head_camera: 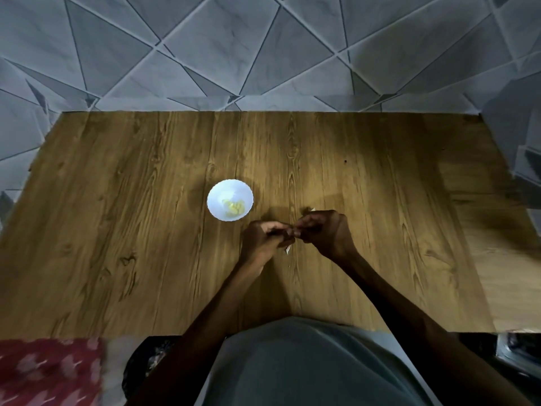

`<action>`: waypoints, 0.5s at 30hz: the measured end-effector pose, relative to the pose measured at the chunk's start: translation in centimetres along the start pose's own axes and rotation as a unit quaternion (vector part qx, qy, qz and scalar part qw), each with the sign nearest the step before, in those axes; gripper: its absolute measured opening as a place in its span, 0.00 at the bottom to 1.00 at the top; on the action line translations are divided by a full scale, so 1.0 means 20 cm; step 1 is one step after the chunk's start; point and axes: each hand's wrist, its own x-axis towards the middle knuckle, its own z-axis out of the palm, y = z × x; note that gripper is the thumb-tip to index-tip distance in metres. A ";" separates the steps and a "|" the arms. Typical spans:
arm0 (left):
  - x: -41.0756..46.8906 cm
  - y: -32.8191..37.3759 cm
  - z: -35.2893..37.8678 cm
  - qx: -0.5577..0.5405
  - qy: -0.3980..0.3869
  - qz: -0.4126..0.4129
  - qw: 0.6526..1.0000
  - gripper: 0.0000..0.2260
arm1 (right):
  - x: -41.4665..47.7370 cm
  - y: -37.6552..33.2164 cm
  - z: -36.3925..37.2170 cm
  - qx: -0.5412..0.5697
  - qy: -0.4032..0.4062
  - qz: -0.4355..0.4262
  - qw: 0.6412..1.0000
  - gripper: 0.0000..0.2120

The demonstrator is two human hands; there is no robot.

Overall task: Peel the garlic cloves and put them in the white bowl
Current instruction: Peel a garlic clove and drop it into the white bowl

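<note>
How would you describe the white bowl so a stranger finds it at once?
Start at the wooden table. Near its middle, just beyond and left of the left hand, stands the white bowl. It is the only round white thing there, with yellowish cloves inside.

left hand [260,243] and right hand [325,230] pinch a pale scrap [288,249] between them beside the white bowl [216,192].

No legible text — no labels, no numbers
</note>
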 end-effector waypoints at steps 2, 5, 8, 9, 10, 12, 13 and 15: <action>-0.01 0.01 -0.01 -0.060 -0.028 -0.024 0.997 0.07 | -0.01 0.00 0.01 0.002 0.006 -0.015 1.000 0.03; -0.01 0.04 -0.02 -0.161 -0.050 -0.104 0.980 0.08 | -0.02 -0.02 0.02 -0.005 0.036 -0.033 0.999 0.07; -0.01 0.07 -0.03 -0.256 -0.060 -0.168 0.950 0.07 | -0.03 -0.04 0.03 -0.002 0.070 -0.059 0.996 0.08; -0.01 0.08 -0.03 -0.285 -0.061 -0.184 0.939 0.07 | -0.04 -0.04 0.03 0.009 0.080 -0.064 0.995 0.08; -0.01 0.09 -0.03 -0.310 -0.061 -0.197 0.928 0.08 | -0.04 -0.04 0.04 0.026 0.088 -0.065 0.994 0.08; -0.02 0.09 -0.04 -0.342 -0.060 -0.213 0.914 0.09 | -0.04 -0.04 0.05 0.075 0.098 -0.056 0.991 0.06; -0.02 0.09 -0.04 -0.354 -0.062 -0.215 0.908 0.08 | -0.04 -0.04 0.05 0.103 0.100 -0.044 0.989 0.05; -0.01 0.08 -0.04 -0.334 -0.065 -0.187 0.922 0.06 | -0.04 -0.04 0.06 0.175 0.089 0.006 0.981 0.03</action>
